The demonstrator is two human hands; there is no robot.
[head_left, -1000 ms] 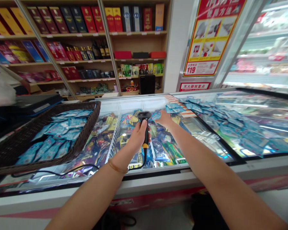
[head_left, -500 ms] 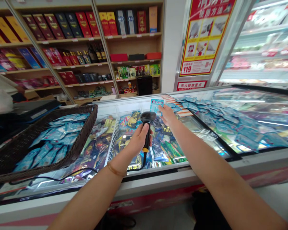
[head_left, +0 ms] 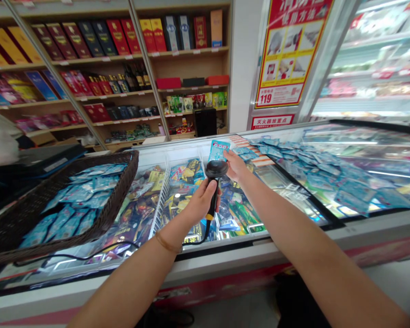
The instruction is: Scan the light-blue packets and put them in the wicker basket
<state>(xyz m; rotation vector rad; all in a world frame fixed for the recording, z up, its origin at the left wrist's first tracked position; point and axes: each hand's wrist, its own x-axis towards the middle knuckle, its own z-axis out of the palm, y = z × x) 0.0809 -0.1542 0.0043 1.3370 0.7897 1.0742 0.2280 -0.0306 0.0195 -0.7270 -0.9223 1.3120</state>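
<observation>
My left hand is wrapped round the handle of a black and yellow barcode scanner, its cable trailing down and left. In my right hand, a light blue packet is pinched at its right edge. The packet stands upright just behind the scanner head, which covers its lower part. Both hands are above the glass-topped freezer. A dark wicker basket with several similar blue packets lies at the left. More blue packets are spread over the glass at the right.
Wrapped frozen goods fill the freezer, with a white wire divider among them. The scanner cable crosses the glass near the front edge. Shelves of boxes stand behind, and a lit display fridge is at the right.
The scanner has shifted slightly right, and its head now overlaps the packet's lower part. The packet has moved a little left and tilted. Both grips stay closed.
</observation>
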